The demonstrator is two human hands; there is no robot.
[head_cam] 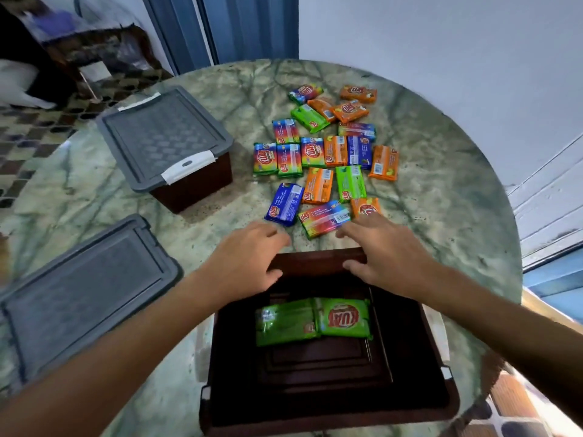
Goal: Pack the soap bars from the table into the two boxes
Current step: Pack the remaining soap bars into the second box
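Your left hand [249,263] and right hand [383,253] hover open, holding nothing, over the open box [410,389]'s far rim; two green bars [312,321] lie inside.

Your right hand [383,253] covers the near part of an orange soap bar [366,207] and a corner of the rainbow bar [325,218]. The open box [438,402] is cut off at the bottom edge. Small print on every wrapper is unreadable.
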